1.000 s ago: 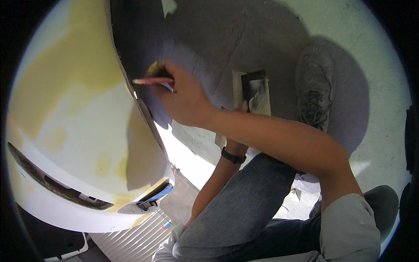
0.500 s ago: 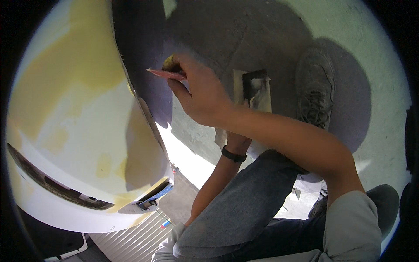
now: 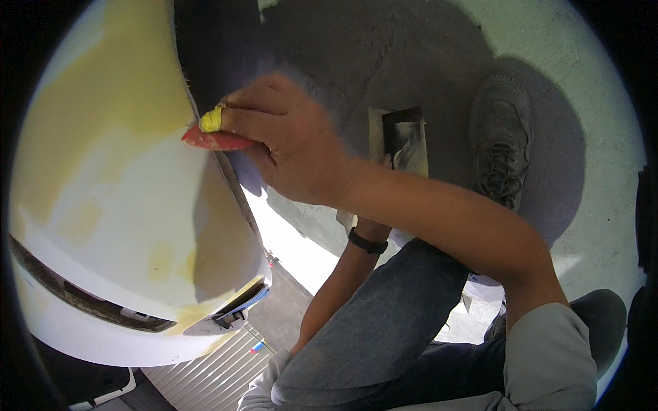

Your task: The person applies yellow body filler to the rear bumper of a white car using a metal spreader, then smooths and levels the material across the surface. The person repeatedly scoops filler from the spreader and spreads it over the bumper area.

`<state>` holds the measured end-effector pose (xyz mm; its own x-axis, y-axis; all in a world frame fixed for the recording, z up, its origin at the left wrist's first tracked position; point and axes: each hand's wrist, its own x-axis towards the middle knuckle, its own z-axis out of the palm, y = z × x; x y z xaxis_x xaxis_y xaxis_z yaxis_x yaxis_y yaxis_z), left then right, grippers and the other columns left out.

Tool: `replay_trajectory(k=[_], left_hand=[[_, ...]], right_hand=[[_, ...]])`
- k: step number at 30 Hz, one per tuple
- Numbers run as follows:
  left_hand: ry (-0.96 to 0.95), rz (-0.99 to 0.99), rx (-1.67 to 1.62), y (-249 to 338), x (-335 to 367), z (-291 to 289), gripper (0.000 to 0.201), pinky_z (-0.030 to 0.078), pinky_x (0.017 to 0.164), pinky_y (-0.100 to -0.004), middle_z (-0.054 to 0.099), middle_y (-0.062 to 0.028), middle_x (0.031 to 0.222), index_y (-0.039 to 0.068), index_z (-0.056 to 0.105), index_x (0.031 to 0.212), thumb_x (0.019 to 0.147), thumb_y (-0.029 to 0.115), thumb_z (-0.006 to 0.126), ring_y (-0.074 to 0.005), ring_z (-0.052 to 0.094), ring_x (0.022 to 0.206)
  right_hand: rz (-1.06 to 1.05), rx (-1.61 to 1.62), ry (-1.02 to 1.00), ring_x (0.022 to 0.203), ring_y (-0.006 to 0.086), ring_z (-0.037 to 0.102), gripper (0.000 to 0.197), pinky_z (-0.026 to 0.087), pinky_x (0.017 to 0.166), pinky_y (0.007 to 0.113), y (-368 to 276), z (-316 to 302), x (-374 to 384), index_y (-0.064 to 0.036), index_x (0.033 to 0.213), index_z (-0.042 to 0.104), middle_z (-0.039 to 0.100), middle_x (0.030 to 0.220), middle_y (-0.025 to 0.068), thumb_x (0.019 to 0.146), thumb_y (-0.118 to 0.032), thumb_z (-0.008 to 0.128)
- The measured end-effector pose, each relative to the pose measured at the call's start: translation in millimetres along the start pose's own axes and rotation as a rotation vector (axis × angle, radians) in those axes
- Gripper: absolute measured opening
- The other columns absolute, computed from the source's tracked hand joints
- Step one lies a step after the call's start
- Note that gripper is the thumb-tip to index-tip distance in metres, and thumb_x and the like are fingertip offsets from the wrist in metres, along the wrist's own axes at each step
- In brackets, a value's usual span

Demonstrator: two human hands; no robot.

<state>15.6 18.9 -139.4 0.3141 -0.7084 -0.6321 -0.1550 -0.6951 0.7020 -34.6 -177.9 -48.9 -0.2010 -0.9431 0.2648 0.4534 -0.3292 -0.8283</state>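
Note:
My right hand (image 3: 291,140) is closed around a red, flat spreader (image 3: 218,140), with something yellow covering one fingertip. The spreader's tip is over the edge of a white car bumper (image 3: 137,205) with yellowish patches; whether it touches is unclear. Below my right forearm, my left hand (image 3: 373,226) is mostly hidden, with a dark band at its wrist. It appears to grip a pale board (image 3: 418,161) bearing a dark, smeared area; a thumb shows at the board's near edge.
A slot (image 3: 89,298) and a corner opening with a blue-edged fitting (image 3: 240,308) cut into the bumper. Ribbed panelling (image 3: 205,370) lies under it. My dark shoe (image 3: 502,140) rests on the concrete floor (image 3: 603,171) to the right, and my bent knee (image 3: 384,301) is close below my arms.
My right hand has moved left with the spreader, from beside the bumper to over its edge. The yellow-covered fingertip now shows more plainly. My left arm and the board have barely shifted.

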Motion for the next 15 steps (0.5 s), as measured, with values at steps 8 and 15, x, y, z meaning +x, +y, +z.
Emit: replay_trajectory(k=[8,15], left_hand=[[-0.032,-0.049,-0.164,8,3,-1,0.049,0.048,0.089,-0.034,0.062,-0.0079,0.119,0.001,0.047,0.142,0.104,0.032,0.054,-0.0155,0.058,0.103],[0.067,0.307,0.163,-8,-1,6,0.029,0.055,0.072,-0.0339,0.07,-0.0048,0.103,0.008,0.058,0.127,0.105,0.026,0.052,-0.014,0.066,0.085]], right_hand=[[-0.006,0.043,-0.08,0.098,0.027,0.062,0.027,0.052,0.085,0.04,-3,-5,-8,-0.0102,0.1,0.072,0.07,0.105,0.0071,0.075,-0.005,0.079],[-0.001,0.026,0.044,0.096,0.0262,0.063,0.026,0.052,0.084,0.04,1,-2,12,-0.0115,0.101,0.073,0.07,0.103,0.0078,0.077,-0.004,0.078]])
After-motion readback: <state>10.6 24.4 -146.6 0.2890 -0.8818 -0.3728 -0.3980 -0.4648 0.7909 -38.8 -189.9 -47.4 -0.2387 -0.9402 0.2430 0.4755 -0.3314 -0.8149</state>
